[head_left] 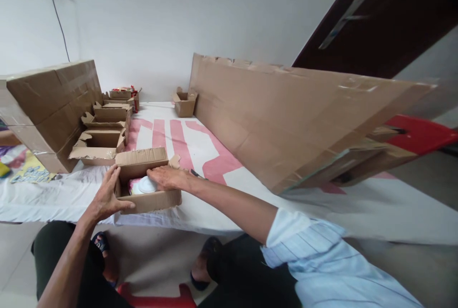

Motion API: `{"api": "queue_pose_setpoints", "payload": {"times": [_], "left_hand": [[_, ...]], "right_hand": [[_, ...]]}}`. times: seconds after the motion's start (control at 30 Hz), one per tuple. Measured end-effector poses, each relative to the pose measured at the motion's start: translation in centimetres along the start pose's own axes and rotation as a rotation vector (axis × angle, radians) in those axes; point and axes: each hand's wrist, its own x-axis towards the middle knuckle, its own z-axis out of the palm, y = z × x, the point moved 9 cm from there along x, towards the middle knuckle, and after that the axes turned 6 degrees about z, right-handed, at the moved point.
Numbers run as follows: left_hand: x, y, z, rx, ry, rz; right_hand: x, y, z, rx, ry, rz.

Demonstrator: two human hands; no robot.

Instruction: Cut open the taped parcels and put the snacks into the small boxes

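An open cardboard box (150,201) stands near the table's front edge, its back flap raised. My left hand (106,194) holds the box by its left end, thumb along the front wall and fingers at the left side. My right hand (168,178) reaches in over the right end, its fingers closed against a white round-topped item (146,185) inside. The right thumb is hidden. Something pink and yellow (134,185) shows beside the white item in the box. Just past my right wrist lies a small dark, thin object (197,174).
Several open cardboard boxes (103,140) line a large carton (53,107) on the left. A tall cardboard panel (279,117) stands on the right, a small open box (185,105) at its far end. Yellow printed packaging (33,169) and another person's arm (9,138) show far left.
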Motion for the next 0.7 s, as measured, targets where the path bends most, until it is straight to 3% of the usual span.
{"api": "queue_pose_setpoints", "payload": {"times": [0.47,0.7], "left_hand": [[0.1,-0.4,-0.3,-0.083,0.019,0.055],[3.4,-4.6,-3.5,-0.230,0.145,-0.142]], "right_hand": [[-0.4,-0.5,0.3,0.045,0.030,-0.036],[-0.6,-0.5,0.6,0.065,0.009,-0.061]]}}
